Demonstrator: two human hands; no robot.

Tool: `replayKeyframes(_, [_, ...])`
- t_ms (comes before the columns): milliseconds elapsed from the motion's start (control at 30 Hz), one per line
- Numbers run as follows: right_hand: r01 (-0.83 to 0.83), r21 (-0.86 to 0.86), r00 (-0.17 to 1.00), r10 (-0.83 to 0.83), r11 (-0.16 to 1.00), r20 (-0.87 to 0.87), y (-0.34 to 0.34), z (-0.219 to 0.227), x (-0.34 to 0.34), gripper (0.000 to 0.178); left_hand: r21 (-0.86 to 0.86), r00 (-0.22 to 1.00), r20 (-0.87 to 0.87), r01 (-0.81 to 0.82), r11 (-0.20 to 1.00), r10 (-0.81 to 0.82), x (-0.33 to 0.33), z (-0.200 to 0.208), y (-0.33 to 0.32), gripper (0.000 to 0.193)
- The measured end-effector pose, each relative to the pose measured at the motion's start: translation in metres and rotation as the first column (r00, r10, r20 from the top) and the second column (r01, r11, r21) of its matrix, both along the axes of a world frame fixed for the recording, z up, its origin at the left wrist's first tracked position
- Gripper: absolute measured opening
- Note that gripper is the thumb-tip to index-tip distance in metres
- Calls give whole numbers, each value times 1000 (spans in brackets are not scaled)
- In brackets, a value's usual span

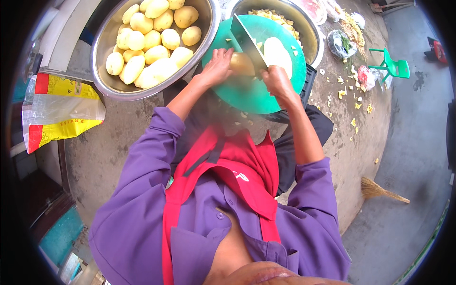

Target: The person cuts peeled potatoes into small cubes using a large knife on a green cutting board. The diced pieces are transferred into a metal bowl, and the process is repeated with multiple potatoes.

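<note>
A round green cutting board [228,97] lies in front of me. My right hand [278,84] is wrapped round the handle of a cleaver [248,42], its broad blade pointing away from me across the board. Left of the blade, my left hand [217,67] holds a peeled potato [242,64] down on the board, fingers closed against it. The potato's edge at the blade is blurred. To the right of the cleaver rests a large pale potato piece [277,54], with small bits scattered around it.
A big metal bowl [97,57] of peeled potatoes stands at the left. Behind the board, another metal bowl [317,45] holds diced potato. Scraps litter the floor at right, near plastic bags [341,43], a green stool [395,65] and a straw broom [380,191]. A yellow-red sack [61,107] sits far left.
</note>
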State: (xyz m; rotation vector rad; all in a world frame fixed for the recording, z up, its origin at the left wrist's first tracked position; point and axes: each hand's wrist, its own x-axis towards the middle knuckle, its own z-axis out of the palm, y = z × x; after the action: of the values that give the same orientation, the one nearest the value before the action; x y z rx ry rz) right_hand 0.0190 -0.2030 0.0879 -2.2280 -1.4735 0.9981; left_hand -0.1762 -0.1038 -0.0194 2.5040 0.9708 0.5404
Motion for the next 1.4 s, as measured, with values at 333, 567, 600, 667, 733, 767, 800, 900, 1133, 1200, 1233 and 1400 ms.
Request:
replayKeyframes(333, [-9, -15, 1000, 9, 1000, -21, -4, -10, -10, 42, 5, 1000, 25, -13, 1000, 13, -5, -3, -6, 76])
replayKeyframes(567, [58, 48, 998, -56, 997, -42, -7, 8, -27, 41, -31, 997, 45, -55, 998, 56, -6, -6, -6, 76])
replayKeyframes(600, [45, 17, 998, -46, 999, 35, -9, -20, -25, 39, -10, 999, 27, -47, 999, 47, 0, -8, -5, 75])
replayKeyframes(667, [30, -17, 997, -29, 999, 68, -8, -27, -26, 38, 16, 998, 45, -37, 999, 37, 0, -11, -6, 74])
replayKeyframes(733, [29, -54, 999, -28, 998, 26, -5, -26, -19, 38, 58, 997, 66, -37, 998, 33, 1, -14, -4, 74])
replayKeyframes(767, [24, -56, 1000, -24, 998, 10, -4, -22, -17, 38, 68, 997, 64, -49, 996, 45, 1, -17, -4, 74])
replayKeyframes(800, [20, -59, 1000, -21, 998, -6, -3, -19, -13, 38, 78, 997, 62, -61, 995, 56, 4, -20, -3, 74])
replayKeyframes(900, [60, 9, 998, -60, 998, -28, 1, -22, 2, 40, 80, 997, 62, -60, 995, 55, 25, -20, 3, 75])
replayKeyframes(1133, [117, 114, 991, -108, 987, -83, 5, 11, 11, 39, 6, 989, 146, 14, 1000, -15, 28, -10, 13, 78])
replayKeyframes(1200, [95, 173, 995, -90, 980, -39, 6, 46, -1, 39, -31, 968, 252, 5, 1000, 3, 17, -6, 13, 72])
replayKeyframes(1233, [85, 207, 996, -79, 975, -38, 6, 57, -8, 39, -67, 963, 267, -20, 998, 37, 13, -8, 14, 67])
replayKeyframes(1400, [1, 39, 995, -5, 999, 103, 9, -21, -5, 40, 20, 944, 325, -69, 997, 59, 24, -7, 12, 39])
